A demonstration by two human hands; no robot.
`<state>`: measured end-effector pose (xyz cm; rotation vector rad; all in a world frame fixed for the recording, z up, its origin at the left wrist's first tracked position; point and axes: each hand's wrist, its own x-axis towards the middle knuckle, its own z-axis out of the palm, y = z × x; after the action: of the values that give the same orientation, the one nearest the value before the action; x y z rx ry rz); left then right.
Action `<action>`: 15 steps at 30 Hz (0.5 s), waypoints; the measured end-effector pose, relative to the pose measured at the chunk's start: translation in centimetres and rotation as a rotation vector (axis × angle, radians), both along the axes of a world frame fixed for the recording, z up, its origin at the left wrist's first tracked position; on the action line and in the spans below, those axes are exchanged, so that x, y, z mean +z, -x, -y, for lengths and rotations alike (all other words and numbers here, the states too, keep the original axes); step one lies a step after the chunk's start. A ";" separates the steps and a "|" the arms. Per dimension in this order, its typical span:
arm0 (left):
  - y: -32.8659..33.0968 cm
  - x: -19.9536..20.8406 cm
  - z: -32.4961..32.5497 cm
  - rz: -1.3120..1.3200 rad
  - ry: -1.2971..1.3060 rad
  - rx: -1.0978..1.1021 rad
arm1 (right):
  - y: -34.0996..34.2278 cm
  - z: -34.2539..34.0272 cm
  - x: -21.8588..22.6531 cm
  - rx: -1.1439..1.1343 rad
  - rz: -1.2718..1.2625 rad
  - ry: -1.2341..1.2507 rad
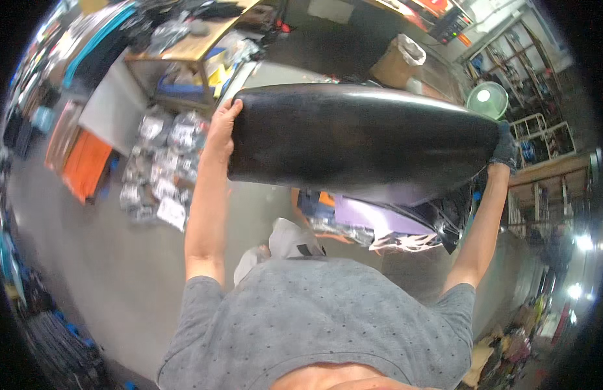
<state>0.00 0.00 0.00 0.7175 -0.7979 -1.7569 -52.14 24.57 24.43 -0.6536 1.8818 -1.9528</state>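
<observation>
well, both hands are taken up with one long, glossy black sheet (363, 136), which spans the space before the person's chest. the left hand (223, 129) grips its left end, thumb near the upper corner; the right hand (500, 156), in what looks like a dark glove (504, 140), holds the opposite end, its fingers too blurred to make out. below the sheet lies flat purple material (357, 214), and clear plastic packages (165, 159) are spread on the floor (119, 260) to the left.
</observation>
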 end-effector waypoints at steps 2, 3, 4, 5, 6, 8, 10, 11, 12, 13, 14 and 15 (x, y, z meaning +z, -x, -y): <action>1.7 1.1 7.4 -0.014 0.005 -0.133 | 0.8 4.5 -0.5 -0.169 -0.046 -0.044; 2.8 1.2 11.2 0.032 0.004 -0.122 | 1.5 7.2 -0.7 -0.136 -0.023 -0.030; 3.9 0.5 15.2 0.071 0.014 -0.109 | 2.2 10.4 -1.5 -0.095 0.002 -0.022; 4.8 0.0 18.7 0.116 0.016 -0.094 | 3.0 13.4 -2.3 -0.072 0.025 -0.030; 5.6 0.5 21.4 0.098 0.102 -0.133 | 3.2 14.9 -3.0 0.012 0.018 -0.082; 8.0 1.2 28.4 0.203 -0.002 0.010 | 5.0 22.6 -4.0 0.156 -0.081 -0.071; 8.3 0.2 33.5 0.149 0.003 -0.216 | 5.9 26.0 -6.5 0.117 -0.073 -0.162; 8.6 0.3 36.1 0.140 0.045 -0.199 | 7.1 30.5 -6.4 -0.007 -0.060 -0.173; 9.0 0.2 39.1 0.165 0.022 -0.177 | 7.6 33.6 -6.7 -0.004 0.009 -0.223; 9.5 -0.4 42.4 0.164 0.022 -0.176 | 8.3 37.1 -7.6 0.101 -0.001 -0.152; 10.2 -1.0 45.9 0.151 0.022 -0.205 | 9.5 40.1 -8.3 0.081 0.007 -0.177; 10.8 -1.7 49.0 0.138 0.027 -0.207 | 10.6 42.9 -8.9 0.109 0.006 -0.172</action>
<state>-10.79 -48.98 -1.73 0.7663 -1.0178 -1.8923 -62.75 -18.37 15.56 -0.6824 1.9410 -1.7020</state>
